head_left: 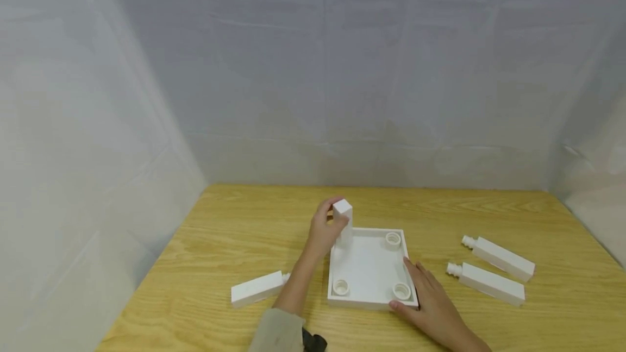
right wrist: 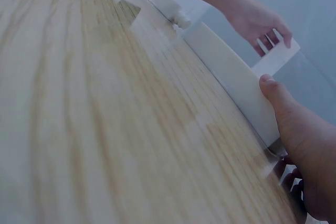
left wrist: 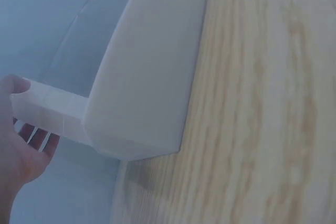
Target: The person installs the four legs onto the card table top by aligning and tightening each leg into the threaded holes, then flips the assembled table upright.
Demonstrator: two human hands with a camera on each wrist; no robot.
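A white square panel (head_left: 368, 268) with round sockets in its corners lies flat on the wooden table (head_left: 235, 232). My left hand (head_left: 325, 228) grips the top of a white square leg (head_left: 344, 220) standing upright at the panel's far left corner. That leg (left wrist: 50, 111) and the panel's edge (left wrist: 149, 72) fill the left wrist view. My right hand (head_left: 430, 297) rests with straight fingers against the panel's near right side. In the right wrist view its thumb (right wrist: 278, 95) lies on the panel's rim (right wrist: 233, 80).
A white leg (head_left: 257, 288) with a threaded end lies on the table left of my left forearm. Two more white legs (head_left: 499, 258) (head_left: 486, 283) lie side by side to the right. Pale sheeting (head_left: 342, 69) walls the table on three sides.
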